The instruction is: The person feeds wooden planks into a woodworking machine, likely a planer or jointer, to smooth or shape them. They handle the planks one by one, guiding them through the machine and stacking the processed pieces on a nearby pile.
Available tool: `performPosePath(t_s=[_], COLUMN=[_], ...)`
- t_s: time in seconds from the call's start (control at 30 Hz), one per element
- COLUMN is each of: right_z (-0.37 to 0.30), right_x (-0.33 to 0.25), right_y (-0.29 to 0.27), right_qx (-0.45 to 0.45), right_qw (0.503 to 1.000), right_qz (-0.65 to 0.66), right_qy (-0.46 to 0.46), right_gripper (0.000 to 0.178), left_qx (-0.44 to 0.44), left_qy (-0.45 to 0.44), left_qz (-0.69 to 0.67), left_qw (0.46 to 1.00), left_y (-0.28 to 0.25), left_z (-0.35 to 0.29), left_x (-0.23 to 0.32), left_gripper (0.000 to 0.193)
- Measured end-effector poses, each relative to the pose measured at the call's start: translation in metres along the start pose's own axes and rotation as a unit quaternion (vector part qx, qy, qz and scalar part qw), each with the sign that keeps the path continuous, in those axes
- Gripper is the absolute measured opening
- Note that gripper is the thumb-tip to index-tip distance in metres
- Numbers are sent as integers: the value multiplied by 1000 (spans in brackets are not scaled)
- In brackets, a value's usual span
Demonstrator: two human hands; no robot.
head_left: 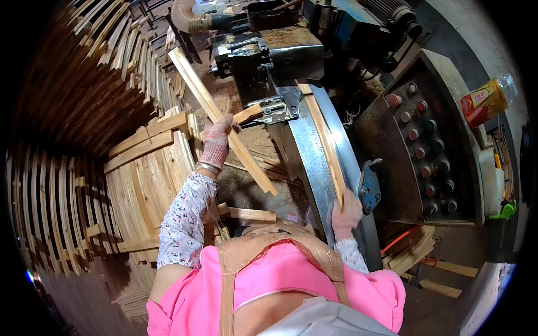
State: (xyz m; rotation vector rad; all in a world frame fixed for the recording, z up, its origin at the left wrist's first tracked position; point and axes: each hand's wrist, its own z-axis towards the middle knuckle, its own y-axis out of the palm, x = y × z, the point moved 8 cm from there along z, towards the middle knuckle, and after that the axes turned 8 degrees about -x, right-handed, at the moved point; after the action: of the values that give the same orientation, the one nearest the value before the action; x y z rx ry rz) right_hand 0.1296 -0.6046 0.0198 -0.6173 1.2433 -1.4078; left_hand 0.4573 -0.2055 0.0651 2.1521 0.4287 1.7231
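My left hand (217,137), in a pale glove, is closed around the middle of a long wooden strip (193,81), which slants in the air left of the machine. Its near end reaches down toward my apron (246,252). My right hand (346,214), gloved too, is closed on the near end of another wooden strip (324,134). That one lies lengthwise on the shiny metal machine table (342,140), its far end beside a metal guide bracket (283,107). A short wooden piece (247,113) sticks out from the bracket, just right of my left hand.
Stacked strips (53,207) and a wooden box-like stack (145,190) stand left. A control panel (420,145) with several buttons rises right, a plastic bottle (487,101) on its edge. Beside my right hand sits a blue clamp (370,187). A ribbed hose (185,14) and motor (392,17) are behind.
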Motion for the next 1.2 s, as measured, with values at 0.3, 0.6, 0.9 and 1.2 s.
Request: performPosePath(t_s=[0.3,0.6,0.9,1.2], right_z=[155,121,-51,59], right_x=[-47,-215,-20,5], right_y=[78,43,-28,46], right_qx=[-37,-398,-266,-47], right_qw=[997,698,949,995], right_qz=[6,546,103,-34], right_qy=[-66,-239,133,81], right_gripper=[44,96,81,67], left_qx=[14,-63,-201,-52], left_qy=[100,143,39,236], left_qz=[46,-10,324,443], left_qw=[994,988,924,863], left_y=[1,89,104,1], left_z=[-16,-25,-48,-43], left_x=[46,40,-13,75], left_gripper=[37,38,56,56])
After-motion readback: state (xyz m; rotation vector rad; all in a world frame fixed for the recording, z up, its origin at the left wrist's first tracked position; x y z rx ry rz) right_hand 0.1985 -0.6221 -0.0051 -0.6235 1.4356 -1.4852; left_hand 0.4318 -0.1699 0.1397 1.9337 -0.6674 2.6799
